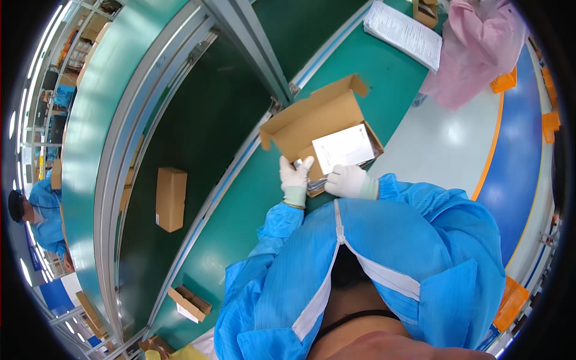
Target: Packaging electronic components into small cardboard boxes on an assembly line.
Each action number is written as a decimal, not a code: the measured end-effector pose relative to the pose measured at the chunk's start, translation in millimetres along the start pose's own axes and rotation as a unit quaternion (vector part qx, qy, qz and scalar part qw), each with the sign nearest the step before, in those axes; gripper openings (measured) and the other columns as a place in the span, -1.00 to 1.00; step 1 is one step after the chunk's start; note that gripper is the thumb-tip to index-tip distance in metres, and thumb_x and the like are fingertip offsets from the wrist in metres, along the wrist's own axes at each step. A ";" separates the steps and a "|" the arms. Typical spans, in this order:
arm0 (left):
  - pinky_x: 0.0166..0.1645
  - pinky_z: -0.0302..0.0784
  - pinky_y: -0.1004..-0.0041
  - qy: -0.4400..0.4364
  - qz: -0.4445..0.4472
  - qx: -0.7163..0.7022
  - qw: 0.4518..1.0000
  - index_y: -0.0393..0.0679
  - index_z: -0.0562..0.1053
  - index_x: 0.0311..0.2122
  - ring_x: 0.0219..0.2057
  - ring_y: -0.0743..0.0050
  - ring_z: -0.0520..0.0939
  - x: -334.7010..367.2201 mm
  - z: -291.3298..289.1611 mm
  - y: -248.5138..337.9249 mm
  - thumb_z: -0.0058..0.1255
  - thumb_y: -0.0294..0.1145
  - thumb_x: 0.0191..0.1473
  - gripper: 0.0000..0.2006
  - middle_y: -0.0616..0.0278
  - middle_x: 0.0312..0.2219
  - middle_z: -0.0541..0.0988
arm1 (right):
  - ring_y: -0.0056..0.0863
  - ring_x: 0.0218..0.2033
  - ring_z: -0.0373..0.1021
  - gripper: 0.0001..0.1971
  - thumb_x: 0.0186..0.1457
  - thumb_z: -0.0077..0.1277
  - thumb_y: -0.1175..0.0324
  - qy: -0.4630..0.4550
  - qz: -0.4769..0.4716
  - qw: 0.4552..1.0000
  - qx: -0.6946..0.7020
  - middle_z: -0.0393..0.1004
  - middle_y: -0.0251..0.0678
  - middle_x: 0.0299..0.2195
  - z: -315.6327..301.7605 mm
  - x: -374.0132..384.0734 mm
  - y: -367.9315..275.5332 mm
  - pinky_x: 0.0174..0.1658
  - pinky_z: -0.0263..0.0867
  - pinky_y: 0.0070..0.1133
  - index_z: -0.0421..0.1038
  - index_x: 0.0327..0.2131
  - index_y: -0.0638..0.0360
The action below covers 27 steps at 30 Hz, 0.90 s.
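Note:
An open brown cardboard box [312, 120] lies tilted on the green bench, its lid folded back away from me. Inside it rests a flat white box [343, 148] with faint print. My left hand [294, 180], in a white glove, grips the near left corner of the cardboard box, thumb over the wall. My right hand [351, 182], gloved too, is closed with curled fingers at the near edge, against the white box. Dark, shiny material [316, 185] shows between the hands, too small to name. What the right fingers hold is hidden.
Beyond the metal rail runs a dark green conveyor belt [210, 114] carrying a closed brown carton [171, 198]. A grey metal post [258, 54] rises beside the bench. White sheets [403, 35] lie stacked far right, near a person in pink [474, 51]. Another small open carton [189, 303] sits lower left.

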<state>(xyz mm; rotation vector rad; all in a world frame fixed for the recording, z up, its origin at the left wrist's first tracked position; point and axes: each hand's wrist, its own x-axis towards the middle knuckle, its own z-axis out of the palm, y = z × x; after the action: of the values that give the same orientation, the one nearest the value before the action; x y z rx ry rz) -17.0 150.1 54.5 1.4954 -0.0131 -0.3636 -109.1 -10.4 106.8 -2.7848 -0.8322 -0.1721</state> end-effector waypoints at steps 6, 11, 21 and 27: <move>-0.05 0.43 0.45 0.010 -0.012 -0.021 1.000 -0.29 0.32 0.01 -0.14 0.42 0.50 -41.9 -57.6 14.9 0.15 -0.36 0.05 -0.56 0.14 -0.13 0.51 | -0.36 -0.33 0.38 -0.85 -0.10 0.04 0.26 0.118 0.145 0.982 0.038 0.42 -0.36 -0.43 -43.3 8.1 -25.5 -0.32 0.34 -0.42 0.41 -0.42 0.05; -0.02 0.38 0.46 0.014 -0.022 0.034 0.999 -0.23 0.33 0.04 -0.12 0.45 0.47 -42.1 -57.3 4.0 0.04 -0.29 0.14 -0.60 0.17 -0.12 0.49 | -0.24 -0.19 0.33 -0.53 -0.13 0.14 0.08 0.098 0.374 0.920 0.065 0.44 -0.28 -0.24 -27.9 -7.2 -1.4 -0.10 0.24 -0.36 0.42 -0.12 0.07; 0.01 0.39 0.40 -0.016 0.013 0.071 0.997 -0.24 0.30 0.05 -0.12 0.38 0.51 -39.7 -65.3 -5.1 0.06 -0.37 0.11 -0.59 0.15 -0.13 0.51 | -0.27 0.02 0.22 -0.58 -0.05 0.07 0.13 0.059 0.304 0.950 -0.028 0.33 -0.31 -0.02 -3.1 7.3 -22.3 0.04 0.12 -0.32 0.41 -0.06 -0.08; 0.16 0.26 0.25 0.044 -0.001 0.054 0.998 -0.19 0.06 0.25 0.07 0.06 0.40 -52.0 -51.3 -9.2 0.16 -0.13 0.01 -0.22 -0.10 0.04 0.37 | -0.28 -0.01 0.25 -0.67 -0.05 0.05 0.17 0.059 0.270 0.961 0.001 0.38 -0.35 -0.07 -6.7 7.7 -18.5 0.04 0.12 -0.34 0.47 -0.15 -0.10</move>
<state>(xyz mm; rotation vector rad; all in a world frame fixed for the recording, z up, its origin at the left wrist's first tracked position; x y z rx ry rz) -56.4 212.3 52.2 1.6169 0.0400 -0.3023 -113.2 7.0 118.0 -2.8427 -0.0276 -0.2350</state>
